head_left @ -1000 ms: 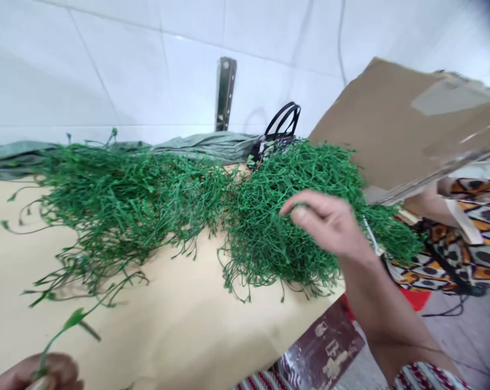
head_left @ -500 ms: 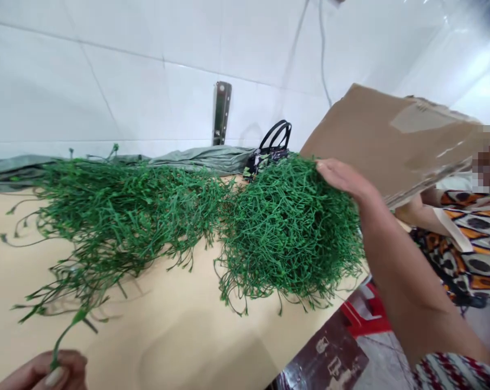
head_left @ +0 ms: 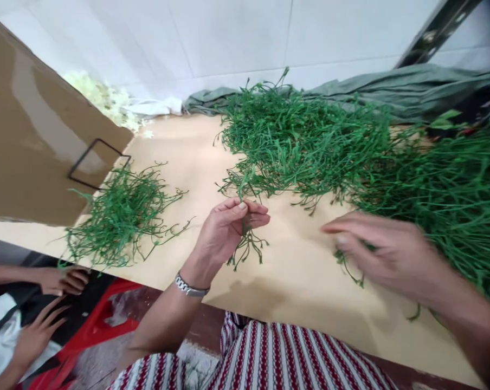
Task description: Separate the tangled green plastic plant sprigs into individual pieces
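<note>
My left hand (head_left: pixel 223 230), with a silver watch on its wrist, pinches a green plastic stem (head_left: pixel 248 246) between thumb and fingers. Thin branching tips hang below that grip. To its right, my right hand (head_left: pixel 377 244) is smeared by motion, its fingers closed around another green stem (head_left: pixel 348 268) whose tips poke out underneath. Behind my left hand lies a loose heap of green stems (head_left: pixel 294 141) on the tan table (head_left: pixel 196 162). A larger pile of green stems (head_left: pixel 460 189) spreads beyond my right hand, partly hidden by it.
At left, a smaller bunch of stems (head_left: pixel 118 219) lies by a large cardboard sheet (head_left: pixel 42 141) and a black wire frame (head_left: pixel 96 141). Pale yellow flowers (head_left: pixel 102 100) sit behind. Another person's hands (head_left: pixel 62 279) are below the left table edge, near a red stool (head_left: pixel 102 319).
The view has swung left, bringing the cardboard at left and smaller bunch into sight. My right hand has come away from the big pile with a stem; my left hand still pinches one.
</note>
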Available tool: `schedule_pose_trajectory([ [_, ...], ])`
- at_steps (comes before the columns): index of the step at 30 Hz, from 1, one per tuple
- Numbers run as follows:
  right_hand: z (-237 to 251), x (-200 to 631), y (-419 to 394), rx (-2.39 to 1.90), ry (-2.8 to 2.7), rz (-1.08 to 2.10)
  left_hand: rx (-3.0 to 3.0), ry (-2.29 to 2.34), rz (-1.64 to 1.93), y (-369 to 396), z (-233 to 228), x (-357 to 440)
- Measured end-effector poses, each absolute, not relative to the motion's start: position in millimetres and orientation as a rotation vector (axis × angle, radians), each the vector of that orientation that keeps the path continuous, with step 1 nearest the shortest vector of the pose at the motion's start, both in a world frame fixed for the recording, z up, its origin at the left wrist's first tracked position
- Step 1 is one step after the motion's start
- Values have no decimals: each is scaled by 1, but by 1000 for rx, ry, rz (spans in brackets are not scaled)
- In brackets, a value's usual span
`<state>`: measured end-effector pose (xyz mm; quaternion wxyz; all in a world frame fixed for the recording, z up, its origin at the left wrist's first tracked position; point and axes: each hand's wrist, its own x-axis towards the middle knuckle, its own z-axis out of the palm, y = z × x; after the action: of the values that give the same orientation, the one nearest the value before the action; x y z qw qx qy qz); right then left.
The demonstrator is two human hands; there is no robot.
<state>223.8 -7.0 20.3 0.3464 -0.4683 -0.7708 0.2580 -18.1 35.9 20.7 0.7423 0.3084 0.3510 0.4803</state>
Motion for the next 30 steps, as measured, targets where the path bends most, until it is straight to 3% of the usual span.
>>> schedule_pose_trajectory([
  [9, -23, 138, 10, -1083, -1841, 1480, 601, 710, 1204, 25, 16, -14],
  [30, -42, 132, 0, -1072, -1140, 1684, 743, 901, 1117, -5, -22, -10],
])
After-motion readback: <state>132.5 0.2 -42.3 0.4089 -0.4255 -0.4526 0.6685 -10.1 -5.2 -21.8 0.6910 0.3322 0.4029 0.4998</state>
